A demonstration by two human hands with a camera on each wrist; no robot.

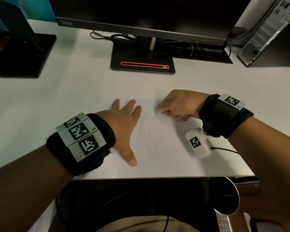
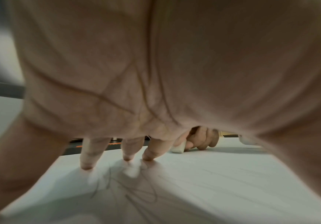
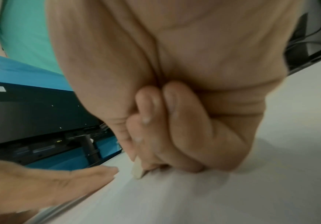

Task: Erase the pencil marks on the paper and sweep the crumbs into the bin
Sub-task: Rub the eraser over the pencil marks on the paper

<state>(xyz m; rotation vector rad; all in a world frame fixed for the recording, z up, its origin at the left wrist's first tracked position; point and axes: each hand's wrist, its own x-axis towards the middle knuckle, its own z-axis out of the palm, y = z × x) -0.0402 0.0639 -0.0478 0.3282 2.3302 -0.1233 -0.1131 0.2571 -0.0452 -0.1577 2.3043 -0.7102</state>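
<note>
A white sheet of paper [image 1: 159,139] lies on the white desk, with faint pencil scribbles [image 1: 147,131] down its middle. My left hand [image 1: 124,118] lies flat on the paper's left part, fingers spread and straight, fingertips [image 2: 88,165] pressing down beside the pencil scribbles [image 2: 129,191]. My right hand [image 1: 179,104] pinches a small white eraser [image 1: 159,112] with its tip on the paper near the top edge of the scribbles. The eraser [image 3: 137,171] shows under curled fingers in the right wrist view, and the eraser [image 2: 179,148] also shows in the left wrist view.
A monitor on a black stand [image 1: 142,64] sits behind the paper. Another black stand [image 1: 22,56] is at far left and a computer tower [image 1: 271,34] at far right. A round metal bin [image 1: 226,196] stands below the desk's front edge at right.
</note>
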